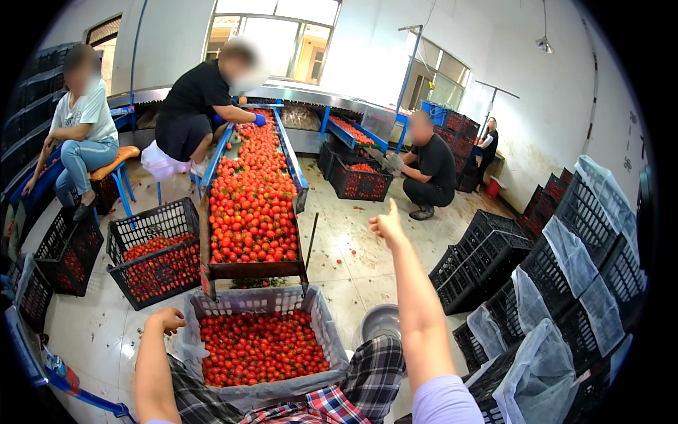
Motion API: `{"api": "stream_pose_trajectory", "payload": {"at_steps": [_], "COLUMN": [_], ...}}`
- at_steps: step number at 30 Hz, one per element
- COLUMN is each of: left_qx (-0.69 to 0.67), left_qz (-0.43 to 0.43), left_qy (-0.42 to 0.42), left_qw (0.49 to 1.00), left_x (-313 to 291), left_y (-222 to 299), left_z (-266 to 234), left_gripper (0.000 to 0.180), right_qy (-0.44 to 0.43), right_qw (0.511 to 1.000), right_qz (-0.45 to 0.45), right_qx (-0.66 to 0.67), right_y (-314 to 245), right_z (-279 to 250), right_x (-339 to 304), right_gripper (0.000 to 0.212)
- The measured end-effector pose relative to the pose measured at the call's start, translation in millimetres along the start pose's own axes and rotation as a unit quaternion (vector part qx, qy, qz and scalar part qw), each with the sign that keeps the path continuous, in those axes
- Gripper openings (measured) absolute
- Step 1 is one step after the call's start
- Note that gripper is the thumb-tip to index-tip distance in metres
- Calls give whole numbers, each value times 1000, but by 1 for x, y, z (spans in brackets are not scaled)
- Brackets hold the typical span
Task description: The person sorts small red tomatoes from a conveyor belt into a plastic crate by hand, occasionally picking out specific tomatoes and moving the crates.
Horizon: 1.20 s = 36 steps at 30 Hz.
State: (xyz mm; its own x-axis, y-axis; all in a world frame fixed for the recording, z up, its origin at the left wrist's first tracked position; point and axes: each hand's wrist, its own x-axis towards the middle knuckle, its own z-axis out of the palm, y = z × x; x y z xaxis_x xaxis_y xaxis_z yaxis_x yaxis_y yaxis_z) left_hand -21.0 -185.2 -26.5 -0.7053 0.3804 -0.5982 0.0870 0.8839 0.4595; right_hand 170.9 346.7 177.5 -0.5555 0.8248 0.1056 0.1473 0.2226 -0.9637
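Note:
My left hand [167, 320] rests with curled fingers on the left rim of a plastic-lined crate [327, 332] full of small red tomatoes [260, 348], right in front of my knees. My right hand [388, 224] is raised in the air over the floor, index finger pointing up and the other fingers curled; it holds nothing. Beyond the crate a long blue-edged sorting chute [291, 152] is covered with tomatoes [253, 198] down to its near end.
A black crate [152, 223] of tomatoes stands left of the chute. Stacks of black crates [487, 258], some with plastic liners, fill the right side. A metal bowl [380, 321] lies on the wet floor. Three people work around the chute; one more stands at the far right.

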Motion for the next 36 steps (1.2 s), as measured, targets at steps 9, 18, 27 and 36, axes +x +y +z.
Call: {"api": "stream_pose_trajectory", "payload": {"at_steps": [9,18,27,36], "left_qx": [0,5,20,6], "left_qz": [2,-9,3,-7], "left_qy": [-2,-23,-12,-24], "left_qw": [1000,1000,1000,1000], "left_x": [-15,-29,-18,-13], "left_y": [5,14,12,2], "left_z": [-4,-6,-2,-1], "left_gripper": [53,50,50,50], "right_qy": [-5,1,1,-322], "right_qw": [988,988,990,856], "right_qz": [82,76,73,-294], "right_qx": [-131,-134,-124,279], "right_y": [-68,-79,-64,-108], "right_z": [18,15,6,12], "right_x": [-10,-10,-8,-182], "right_gripper": [86,87,89,39]}}
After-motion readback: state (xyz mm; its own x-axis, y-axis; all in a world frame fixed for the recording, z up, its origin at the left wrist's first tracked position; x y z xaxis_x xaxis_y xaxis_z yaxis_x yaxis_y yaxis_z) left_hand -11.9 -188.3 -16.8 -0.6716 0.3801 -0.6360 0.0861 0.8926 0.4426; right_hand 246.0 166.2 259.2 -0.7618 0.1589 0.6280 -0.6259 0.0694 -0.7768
